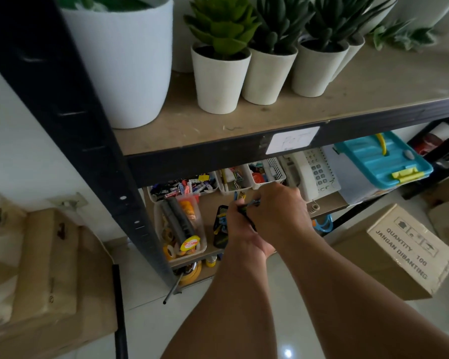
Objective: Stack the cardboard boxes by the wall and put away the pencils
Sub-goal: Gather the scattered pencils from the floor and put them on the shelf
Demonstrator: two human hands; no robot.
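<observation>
Both my hands reach in under the upper shelf, over the lower shelf board (329,200). My left hand (240,226) and my right hand (275,211) are together around a small bunch of pencils (246,204), whose coloured tips stick out between the fingers. A dark pencil case (219,224) lies on the lower shelf just left of my hands. Stacked cardboard boxes (49,268) stand against the wall at the left. Another cardboard box (399,252) with printed text sits on the floor at the right.
A black shelf post (70,112) runs down the left. White pots with plants (219,81) fill the upper shelf. On the lower shelf are a bin of tape rolls (182,229), small trays of stationery (259,174), a telephone (311,172) and a blue-lidded box (384,159).
</observation>
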